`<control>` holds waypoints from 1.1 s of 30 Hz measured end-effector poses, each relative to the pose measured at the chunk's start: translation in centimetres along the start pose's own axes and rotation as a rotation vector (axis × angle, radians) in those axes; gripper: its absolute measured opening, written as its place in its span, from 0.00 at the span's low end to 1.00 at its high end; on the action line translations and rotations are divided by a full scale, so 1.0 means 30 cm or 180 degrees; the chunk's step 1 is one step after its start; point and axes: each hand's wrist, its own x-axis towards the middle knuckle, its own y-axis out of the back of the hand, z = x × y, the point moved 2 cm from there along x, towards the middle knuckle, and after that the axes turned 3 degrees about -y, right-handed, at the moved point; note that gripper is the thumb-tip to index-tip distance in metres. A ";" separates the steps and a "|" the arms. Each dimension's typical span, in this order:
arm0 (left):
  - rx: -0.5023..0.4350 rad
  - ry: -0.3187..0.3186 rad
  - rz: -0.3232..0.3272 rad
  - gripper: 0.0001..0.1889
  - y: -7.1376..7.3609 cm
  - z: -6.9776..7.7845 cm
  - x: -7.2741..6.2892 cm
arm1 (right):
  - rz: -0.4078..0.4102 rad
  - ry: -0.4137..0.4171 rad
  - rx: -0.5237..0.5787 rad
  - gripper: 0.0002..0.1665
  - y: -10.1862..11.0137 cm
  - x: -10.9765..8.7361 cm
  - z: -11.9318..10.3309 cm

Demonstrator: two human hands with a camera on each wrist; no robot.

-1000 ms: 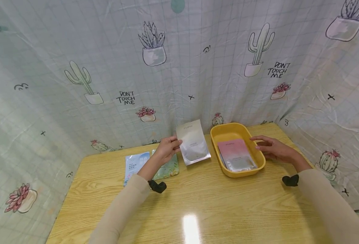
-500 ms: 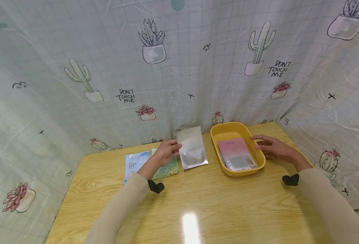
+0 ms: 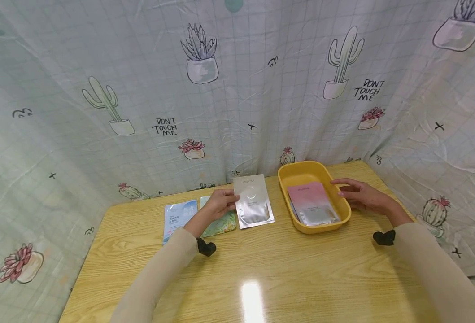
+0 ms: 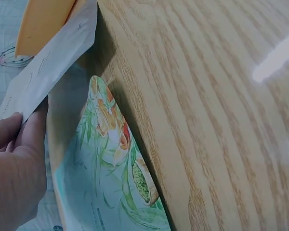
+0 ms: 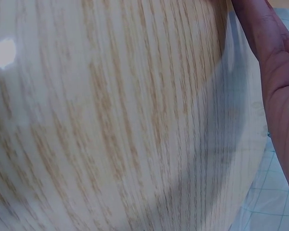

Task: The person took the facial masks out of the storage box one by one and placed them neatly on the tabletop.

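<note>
My left hand (image 3: 220, 205) pinches the left edge of a silver-cream sheet mask packet (image 3: 255, 204) between thumb and fingers. In the left wrist view that packet (image 4: 58, 55) is tilted, with a shadow on the wood beside it. Under the left hand lies a green flowered packet (image 4: 118, 178), partly covered by the hand in the head view. A yellow tray (image 3: 307, 231) stands to the right, with a pink and silver packet (image 3: 311, 202) on top inside it. My right hand (image 3: 362, 197) rests at the tray's right rim, fingers extended, its thumb near the edge.
A light blue packet (image 3: 177, 217) lies at the left beside the green one. The wooden table (image 3: 285, 273) runs back to a curtain (image 3: 237, 103) printed with cacti. Another curtain side (image 3: 443, 170) stands close on the right.
My left hand has lowered the silver-cream packet toward the table, its upper edge tipping back and its position shifting slightly toward me. The right hand and tray stay in place.
</note>
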 end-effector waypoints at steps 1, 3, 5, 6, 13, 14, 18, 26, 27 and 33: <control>0.0047 0.0022 0.0028 0.22 0.001 -0.001 0.000 | -0.0005 -0.0002 0.0008 0.31 0.000 0.000 -0.001; 0.0137 0.0057 0.0090 0.22 0.003 -0.001 0.000 | -0.0008 -0.0003 0.0015 0.31 -0.001 0.000 -0.002; 0.0182 0.0106 0.0144 0.22 0.004 0.001 0.000 | -0.0018 0.0001 0.0022 0.31 -0.001 -0.002 -0.002; 0.0198 0.0129 0.0175 0.22 0.006 0.002 -0.001 | -0.0019 0.0001 0.0025 0.31 -0.002 -0.003 -0.003; 0.0191 0.0213 0.0251 0.21 0.025 0.010 -0.001 | 0.0013 -0.0042 0.0009 0.31 -0.006 -0.002 -0.008; 0.0194 0.0213 0.0254 0.21 0.029 0.011 0.001 | 0.0021 -0.0053 0.0012 0.31 -0.006 -0.003 -0.009; 0.0212 0.0213 0.0207 0.16 0.042 0.009 0.005 | 0.0049 -0.0078 0.0029 0.31 -0.007 -0.005 -0.013; 0.0350 0.0151 0.0098 0.08 0.052 0.000 0.005 | 0.0039 -0.0068 -0.0035 0.31 -0.005 -0.003 -0.011; 0.0364 0.0166 0.0102 0.09 0.054 0.000 0.005 | 0.0032 -0.0053 -0.0052 0.31 -0.005 -0.002 -0.011; 0.0442 0.0287 0.0131 0.14 0.069 0.003 0.007 | -0.0042 0.0044 -0.0063 0.30 -0.001 -0.001 -0.012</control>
